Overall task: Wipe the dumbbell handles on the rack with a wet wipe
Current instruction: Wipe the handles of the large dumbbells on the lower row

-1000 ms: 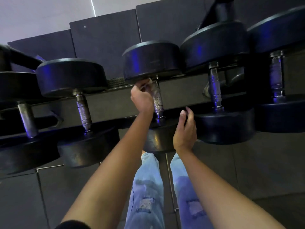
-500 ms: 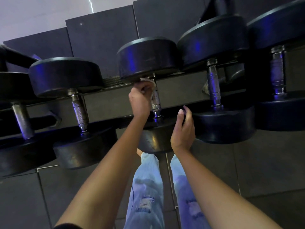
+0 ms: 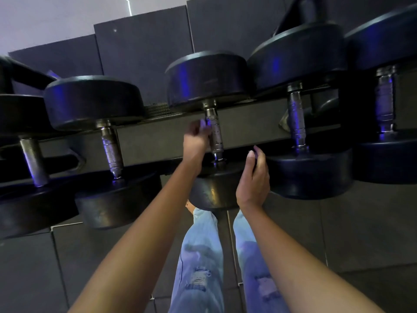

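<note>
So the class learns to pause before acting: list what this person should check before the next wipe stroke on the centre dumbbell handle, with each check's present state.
1. Left hand beside the centre handle: ok.
2. Wet wipe in its curled fingers: cannot tell, blurred.
3. Right hand open, off the handle: ok.
4. Centre dumbbell seated across the rack: ok.
5. Neighbouring handle to the right unobstructed: ok.

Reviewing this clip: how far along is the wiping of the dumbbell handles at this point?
Done: cannot tell; no handle looks visibly wet. In hand: the left hand, curled round what looks like a pale wet wipe, is against the middle dumbbell's knurled steel handle; the right hand is open nearby. Left: possibly the four other steel handles, none touched now.
</note>
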